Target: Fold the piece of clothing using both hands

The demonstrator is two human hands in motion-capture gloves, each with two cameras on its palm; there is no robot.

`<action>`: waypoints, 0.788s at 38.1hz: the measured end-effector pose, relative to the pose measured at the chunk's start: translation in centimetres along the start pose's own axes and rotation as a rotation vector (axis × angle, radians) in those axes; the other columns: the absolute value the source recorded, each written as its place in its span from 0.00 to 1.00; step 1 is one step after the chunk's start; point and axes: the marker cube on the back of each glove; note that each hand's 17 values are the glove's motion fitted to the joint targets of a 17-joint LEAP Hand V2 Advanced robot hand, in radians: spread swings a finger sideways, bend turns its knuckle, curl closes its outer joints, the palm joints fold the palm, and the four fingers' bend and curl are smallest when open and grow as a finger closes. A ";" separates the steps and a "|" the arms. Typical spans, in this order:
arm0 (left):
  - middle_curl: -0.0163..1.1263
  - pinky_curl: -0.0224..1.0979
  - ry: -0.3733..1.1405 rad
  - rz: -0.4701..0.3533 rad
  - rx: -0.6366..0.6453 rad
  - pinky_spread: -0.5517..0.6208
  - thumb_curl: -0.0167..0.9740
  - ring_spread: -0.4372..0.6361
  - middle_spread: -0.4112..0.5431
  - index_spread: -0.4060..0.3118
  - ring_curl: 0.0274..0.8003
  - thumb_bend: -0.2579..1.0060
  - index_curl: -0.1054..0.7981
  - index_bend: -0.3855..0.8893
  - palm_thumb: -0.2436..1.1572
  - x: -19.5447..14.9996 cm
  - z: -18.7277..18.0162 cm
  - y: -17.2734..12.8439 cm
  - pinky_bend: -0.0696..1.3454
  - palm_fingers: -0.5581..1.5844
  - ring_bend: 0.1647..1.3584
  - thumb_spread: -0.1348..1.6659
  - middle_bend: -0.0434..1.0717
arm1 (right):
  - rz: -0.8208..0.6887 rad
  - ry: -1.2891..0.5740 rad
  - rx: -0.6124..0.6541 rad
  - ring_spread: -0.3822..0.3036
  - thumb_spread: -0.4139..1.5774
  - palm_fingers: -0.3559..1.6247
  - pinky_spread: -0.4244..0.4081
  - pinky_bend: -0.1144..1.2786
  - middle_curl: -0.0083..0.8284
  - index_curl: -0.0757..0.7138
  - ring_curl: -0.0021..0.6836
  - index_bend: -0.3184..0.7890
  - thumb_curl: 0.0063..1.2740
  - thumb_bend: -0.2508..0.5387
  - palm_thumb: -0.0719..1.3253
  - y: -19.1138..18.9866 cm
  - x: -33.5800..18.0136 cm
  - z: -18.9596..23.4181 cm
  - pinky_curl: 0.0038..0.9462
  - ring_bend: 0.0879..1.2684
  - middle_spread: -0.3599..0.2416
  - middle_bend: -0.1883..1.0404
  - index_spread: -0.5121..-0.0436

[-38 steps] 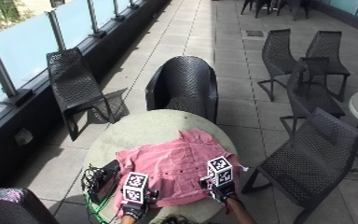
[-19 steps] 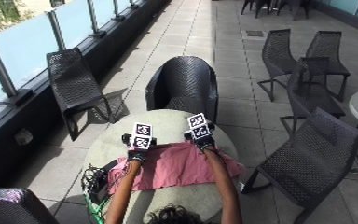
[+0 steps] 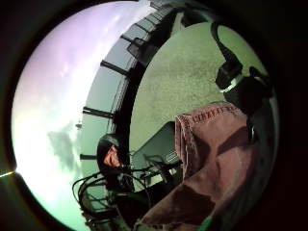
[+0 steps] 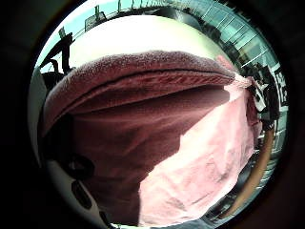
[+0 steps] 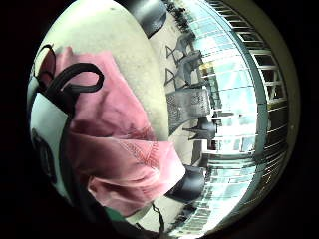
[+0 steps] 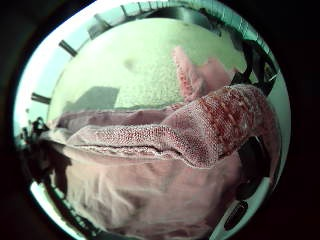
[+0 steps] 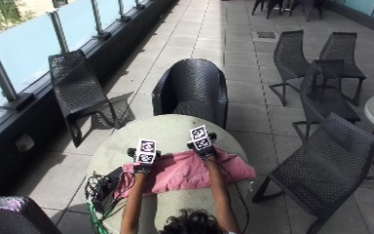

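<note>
So my pink shirt (image 7: 184,173) lies mid-table, long axis running 9 to 3. My left hand (image 7: 143,167) and right hand (image 7: 204,150) each pinch its far edge, around 12, with the right reaching further out.

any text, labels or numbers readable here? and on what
None can be read.
Pink garment: stitching shows, but no label or print is visible.
Small plate on the wall below the railing: too small to read.
Black box at the round table's edge: no legible markings.
</note>
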 end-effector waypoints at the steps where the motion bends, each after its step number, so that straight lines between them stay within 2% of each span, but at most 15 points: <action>1: 0.49 0.28 0.017 -0.007 -0.032 0.38 0.35 0.04 0.05 0.08 0.56 0.26 0.66 0.55 0.73 0.0 -0.2 0.4 0.13 0.83 0.55 0.85 0.58 | 0.006 -0.009 -0.003 0.20 0.87 0.86 0.10 0.46 0.61 0.58 0.70 0.43 0.20 0.50 0.75 0.4 0.4 -0.3 0.44 0.63 0.20 0.60 0.42; 4: 0.49 0.27 0.080 0.002 -0.221 0.39 0.35 0.04 0.04 0.07 0.56 0.26 0.67 0.56 0.74 0.2 -0.7 2.9 0.13 0.82 0.56 0.85 0.59 | 0.024 -0.056 -0.052 0.21 0.87 0.86 0.11 0.46 0.62 0.58 0.70 0.43 0.20 0.49 0.75 2.5 1.9 -1.3 0.44 0.63 0.20 0.61 0.42; 6: 0.50 0.27 0.116 0.007 -0.293 0.40 0.35 0.04 0.05 0.08 0.57 0.26 0.67 0.56 0.74 0.3 -1.0 4.1 0.12 0.81 0.56 0.86 0.60 | 0.044 -0.108 -0.086 0.20 0.87 0.83 0.13 0.45 0.62 0.58 0.70 0.41 0.19 0.48 0.75 4.3 3.3 -2.0 0.43 0.63 0.20 0.61 0.41; 9: 0.49 0.26 0.125 -0.002 -0.268 0.48 0.35 0.06 0.07 0.16 0.55 0.26 0.63 0.43 0.74 0.2 -1.1 5.0 0.13 0.67 0.51 0.85 0.57 | 0.066 -0.231 -0.088 0.18 0.83 0.67 0.25 0.43 0.60 0.52 0.67 0.32 0.19 0.40 0.70 6.9 5.3 -2.3 0.42 0.58 0.17 0.57 0.39; 10: 0.46 0.30 0.118 -0.007 -0.229 0.55 0.35 0.12 0.12 0.24 0.56 0.25 0.59 0.32 0.74 0.1 -1.1 5.1 0.22 0.52 0.49 0.84 0.45 | 0.075 -0.288 -0.075 0.18 0.82 0.57 0.31 0.44 0.57 0.53 0.66 0.34 0.18 0.34 0.66 7.7 5.9 -2.1 0.44 0.54 0.18 0.50 0.39; 11: 0.50 0.33 0.108 -0.012 -0.185 0.58 0.35 0.14 0.15 0.28 0.61 0.24 0.59 0.32 0.73 0.0 -1.0 5.1 0.25 0.49 0.51 0.84 0.44 | 0.095 -0.338 -0.064 0.20 0.81 0.53 0.35 0.46 0.57 0.55 0.67 0.36 0.18 0.32 0.64 8.6 6.5 -1.9 0.46 0.51 0.20 0.48 0.39; 14: 0.47 0.33 0.099 -0.006 -0.115 0.64 0.35 0.19 0.20 0.35 0.57 0.23 0.54 0.32 0.72 0.3 -0.4 5.4 0.28 0.46 0.50 0.83 0.37 | 0.277 -0.382 -0.089 0.28 0.81 0.47 0.44 0.48 0.55 0.55 0.63 0.41 0.17 0.26 0.58 11.7 9.5 0.0 0.46 0.41 0.23 0.43 0.38; 16: 0.43 0.32 0.105 0.006 -0.100 0.66 0.35 0.22 0.21 0.36 0.52 0.22 0.52 0.36 0.72 1.0 0.5 5.4 0.28 0.49 0.47 0.82 0.32 | 0.461 -0.355 -0.179 0.33 0.81 0.48 0.49 0.48 0.53 0.53 0.58 0.41 0.17 0.27 0.57 14.2 11.9 1.8 0.44 0.36 0.26 0.41 0.37; 18: 0.40 0.31 0.110 0.012 -0.157 0.67 0.35 0.24 0.23 0.37 0.48 0.21 0.51 0.37 0.71 1.8 1.3 6.3 0.28 0.50 0.46 0.82 0.30 | 0.595 -0.346 -0.318 0.38 0.81 0.47 0.53 0.48 0.51 0.52 0.54 0.42 0.18 0.28 0.56 16.7 13.3 3.3 0.42 0.32 0.29 0.39 0.37; 22: 0.39 0.32 0.114 0.026 -0.325 0.68 0.35 0.28 0.25 0.39 0.46 0.20 0.49 0.37 0.70 2.9 2.6 8.2 0.28 0.51 0.43 0.82 0.28 | 0.698 -0.414 -0.493 0.47 0.81 0.46 0.59 0.49 0.49 0.51 0.50 0.40 0.18 0.29 0.55 19.2 14.3 5.1 0.41 0.28 0.35 0.35 0.38; 24: 0.37 0.33 0.118 0.038 -0.413 0.68 0.34 0.33 0.28 0.38 0.44 0.19 0.50 0.42 0.67 3.3 3.5 9.1 0.31 0.49 0.38 0.84 0.23 | 0.733 -0.492 -0.555 0.56 0.81 0.42 0.62 0.55 0.48 0.47 0.51 0.32 0.17 0.23 0.48 19.9 14.8 6.3 0.43 0.29 0.41 0.32 0.44; 26: 0.37 0.34 0.142 0.051 -0.463 0.69 0.32 0.38 0.31 0.39 0.43 0.20 0.51 0.44 0.65 3.8 3.9 9.5 0.32 0.47 0.34 0.88 0.20 | 0.753 -0.562 -0.575 0.62 0.80 0.41 0.64 0.59 0.48 0.44 0.52 0.29 0.17 0.22 0.42 20.1 15.0 7.2 0.44 0.32 0.47 0.30 0.48; 27: 0.38 0.34 0.160 0.056 -0.447 0.69 0.32 0.37 0.30 0.39 0.44 0.20 0.51 0.42 0.66 3.9 4.0 9.4 0.32 0.49 0.35 0.87 0.22 | 0.759 -0.587 -0.554 0.63 0.81 0.42 0.65 0.57 0.48 0.44 0.51 0.34 0.17 0.26 0.44 19.9 15.1 7.4 0.43 0.31 0.46 0.32 0.47; 28: 0.37 0.34 0.180 0.058 -0.418 0.70 0.30 0.41 0.33 0.40 0.41 0.20 0.51 0.43 0.63 4.0 4.0 9.2 0.32 0.47 0.32 0.91 0.20 | 0.763 -0.605 -0.519 0.65 0.80 0.42 0.66 0.60 0.48 0.41 0.53 0.28 0.16 0.22 0.39 19.6 15.2 7.7 0.44 0.35 0.50 0.30 0.49; 30: 0.37 0.34 0.213 0.056 -0.393 0.71 0.29 0.44 0.34 0.41 0.41 0.19 0.51 0.43 0.60 4.1 4.2 9.0 0.31 0.46 0.31 0.93 0.21 | 0.770 -0.614 -0.457 0.62 0.80 0.45 0.64 0.61 0.48 0.35 0.55 0.23 0.16 0.24 0.37 19.0 15.1 7.9 0.44 0.45 0.55 0.31 0.52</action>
